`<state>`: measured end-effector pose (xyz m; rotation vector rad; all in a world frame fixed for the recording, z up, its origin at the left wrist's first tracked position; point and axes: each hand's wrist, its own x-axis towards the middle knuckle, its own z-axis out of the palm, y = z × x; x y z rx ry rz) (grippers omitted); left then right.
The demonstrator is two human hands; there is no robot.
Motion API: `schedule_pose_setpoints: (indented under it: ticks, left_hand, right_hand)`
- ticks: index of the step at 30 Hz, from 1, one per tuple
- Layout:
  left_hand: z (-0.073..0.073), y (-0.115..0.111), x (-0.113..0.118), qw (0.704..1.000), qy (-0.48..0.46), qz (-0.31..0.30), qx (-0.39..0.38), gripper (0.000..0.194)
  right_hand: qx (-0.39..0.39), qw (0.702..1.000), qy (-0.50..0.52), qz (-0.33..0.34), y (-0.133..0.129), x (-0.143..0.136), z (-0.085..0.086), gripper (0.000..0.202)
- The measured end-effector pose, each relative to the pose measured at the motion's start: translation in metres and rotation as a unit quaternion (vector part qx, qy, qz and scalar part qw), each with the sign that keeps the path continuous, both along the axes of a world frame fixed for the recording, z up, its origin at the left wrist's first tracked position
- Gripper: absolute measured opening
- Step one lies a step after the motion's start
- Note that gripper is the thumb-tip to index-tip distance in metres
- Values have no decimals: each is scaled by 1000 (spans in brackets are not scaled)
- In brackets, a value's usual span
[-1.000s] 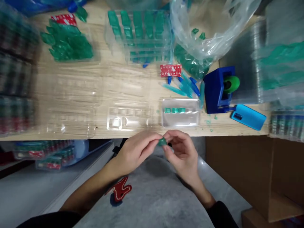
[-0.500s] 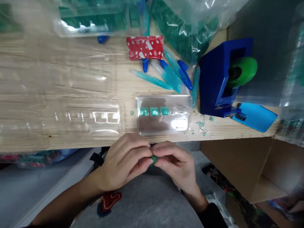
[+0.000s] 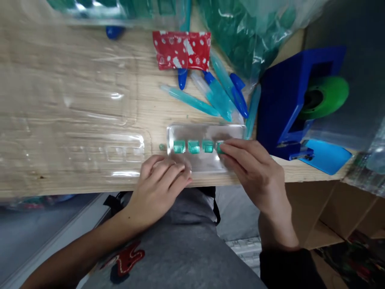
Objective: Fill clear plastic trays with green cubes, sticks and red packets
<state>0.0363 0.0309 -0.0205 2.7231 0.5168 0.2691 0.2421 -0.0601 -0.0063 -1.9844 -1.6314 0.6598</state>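
Observation:
A clear plastic tray [image 3: 207, 164] lies near the table's front edge with a row of small recesses. Three translucent green cubes [image 3: 193, 147] sit in it side by side. My right hand [image 3: 255, 170] reaches over the tray's right part, finger and thumb closed on another green cube [image 3: 219, 147] at the fourth place in the row; the fingers partly hide it. At the tray's near left corner, my left hand [image 3: 162, 182] has its fingers bent over the rim, gripping it.
A blue tape dispenser [image 3: 279, 104] with green tape stands at the right beside a blue phone [image 3: 327, 156]. Behind the tray lie several turquoise and blue pens [image 3: 192, 101] and a red dotted packet [image 3: 182, 50]. Clear plastic trays [image 3: 120, 108] cover the left; a bag of green pieces [image 3: 234, 36] sits behind.
My hands were together below the table edge around a small green piece. Now they are apart: the right has brought a green cube to the tray, and the left has moved onto its rim.

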Motion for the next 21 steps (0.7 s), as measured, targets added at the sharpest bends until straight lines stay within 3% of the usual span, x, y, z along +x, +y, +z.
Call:
schedule_pose_setpoints:
  ticks: [4,7,10,12,14,17,20,21]
  left_hand:
    - [3,0,4,1000,11,-8,-11,9]
    - [11,10,3,997,5,-29,-70,13]
    - [30,36,3,990,-7,-44,-133,14]
    - [51,61,13,993,-34,-25,-107,13]
    - [73,90,37,994,-100,10,-43,13]
    - [92,134,103,986,-158,45,33,24]
    - [79,169,182,998,15,39,-49,30]
    - [68,177,203,997,11,46,-62,33]
  right_hand:
    - [-13,996,-45,78,9,-1,3,25]
    - [5,989,-101,106,12,-3,1,26]
    - [29,985,-138,97,11,-4,-3,27]
    - [35,984,-162,67,10,-4,-3,27]
    - [54,982,-182,21,7,-6,1,30]
    - [110,981,-158,-37,3,-14,9,30]
    - [137,985,-87,-61,-4,-27,14,29]
    - [138,986,-65,-68,-6,-31,15,30]
